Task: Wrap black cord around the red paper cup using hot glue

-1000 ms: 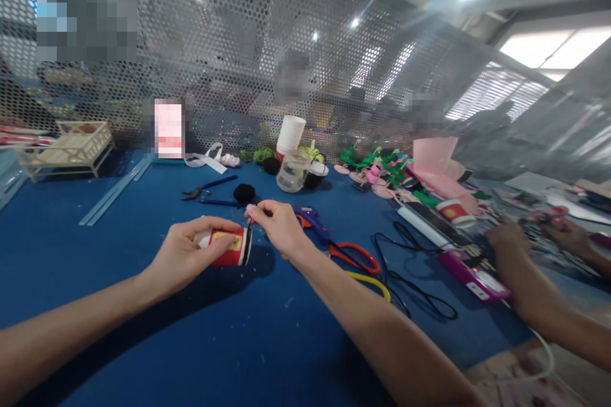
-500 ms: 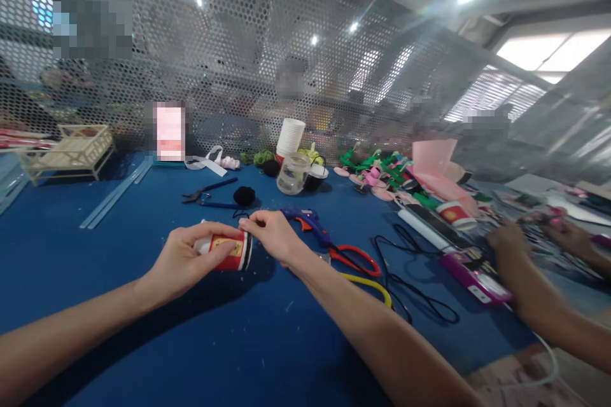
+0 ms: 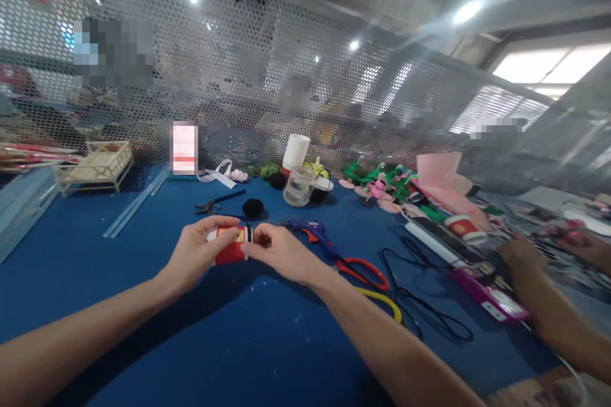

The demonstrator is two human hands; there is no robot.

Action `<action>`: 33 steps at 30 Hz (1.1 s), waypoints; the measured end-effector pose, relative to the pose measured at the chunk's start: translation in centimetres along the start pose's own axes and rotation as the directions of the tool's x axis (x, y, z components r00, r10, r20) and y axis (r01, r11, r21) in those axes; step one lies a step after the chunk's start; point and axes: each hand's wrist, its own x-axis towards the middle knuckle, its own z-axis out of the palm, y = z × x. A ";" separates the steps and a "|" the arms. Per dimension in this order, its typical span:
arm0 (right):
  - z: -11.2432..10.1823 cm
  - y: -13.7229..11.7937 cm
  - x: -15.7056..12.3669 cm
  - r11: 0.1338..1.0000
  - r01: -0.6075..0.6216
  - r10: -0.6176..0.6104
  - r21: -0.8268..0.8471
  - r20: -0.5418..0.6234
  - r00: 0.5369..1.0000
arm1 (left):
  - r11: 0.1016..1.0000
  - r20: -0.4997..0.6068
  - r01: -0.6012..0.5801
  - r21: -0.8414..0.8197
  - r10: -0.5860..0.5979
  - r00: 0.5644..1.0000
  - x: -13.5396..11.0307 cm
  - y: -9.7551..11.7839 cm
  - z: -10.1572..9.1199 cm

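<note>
My left hand [image 3: 193, 253] grips a small red paper cup [image 3: 230, 248] lying on its side just above the blue table [image 3: 143, 305]. The cup has a yellow label and a black band at its rim. My right hand [image 3: 281, 252] is closed at the cup's rim end, fingertips pinched against the black band. Whether it holds anything besides the rim is hidden.
A blue glue gun [image 3: 310, 231], red scissors [image 3: 367, 268] and a yellow-handled tool [image 3: 382, 299] lie right of my hands. Black pompom [image 3: 252, 207], pliers [image 3: 214, 202], stacked white cups [image 3: 295, 151] and a clear jar [image 3: 298, 186] stand behind. Another person's hands [image 3: 520, 254] work at right by a magenta device [image 3: 487, 296].
My right hand moved from above the cup's rim down onto its end. Both hands and the cup sit closer together; the camera tilted up slightly.
</note>
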 end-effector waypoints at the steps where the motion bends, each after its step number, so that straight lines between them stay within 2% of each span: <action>1: 0.3 -0.1 -0.1 1.000 0.011 -0.011 0.010 -0.015 1.000 | 0.999 0.003 -0.017 0.027 0.017 1.000 0.0 0.0 -0.1; 6: 0.9 0.2 -0.5 0.986 0.027 -0.018 0.162 -0.056 0.998 | 0.982 0.030 -0.124 0.141 0.121 0.992 -0.3 0.0 -0.3; 12: 0.7 0.8 -1.4 0.951 -0.047 0.070 0.307 -0.063 0.996 | 0.954 0.117 -0.215 0.208 0.194 0.974 -0.8 0.0 0.0; 17: 1.1 1.3 -1.7 0.940 -0.019 0.063 0.341 -0.117 0.991 | 0.928 0.203 -0.263 0.265 0.213 0.956 -1.0 0.2 0.0; 20: 1.2 1.4 -2.1 0.957 0.013 0.031 0.291 -0.148 0.988 | 0.954 0.230 -0.216 0.209 0.167 0.959 -0.9 0.5 -0.1; 24: 1.0 1.4 -2.8 0.969 -0.012 0.031 0.246 -0.071 0.997 | 0.977 0.199 -0.095 0.193 0.056 0.978 -0.1 0.9 -0.4; 26: 1.0 1.4 -2.9 0.969 -0.038 0.044 0.246 -0.020 0.999 | 0.953 0.188 -0.052 0.298 -0.005 0.982 0.7 0.9 -0.8; 28: 1.1 1.4 -3.0 0.969 -0.046 0.049 0.243 -0.003 0.999 | 0.891 0.225 -0.065 0.450 -0.043 0.973 1.6 0.8 -1.5; 29: 1.1 1.4 -3.0 0.970 -0.049 0.050 0.240 0.002 0.999 | 0.855 0.249 -0.094 0.509 -0.042 0.968 2.0 0.8 -1.9; 31: 1.2 1.5 -3.0 0.970 -0.059 0.052 0.235 0.034 0.998 | 0.787 0.218 -0.167 0.595 0.041 0.975 2.6 0.7 -2.6; 33: 1.4 1.5 -3.0 0.968 -0.079 0.061 0.239 0.085 0.995 | 0.786 0.174 -0.230 0.573 0.158 0.972 2.8 0.8 -3.0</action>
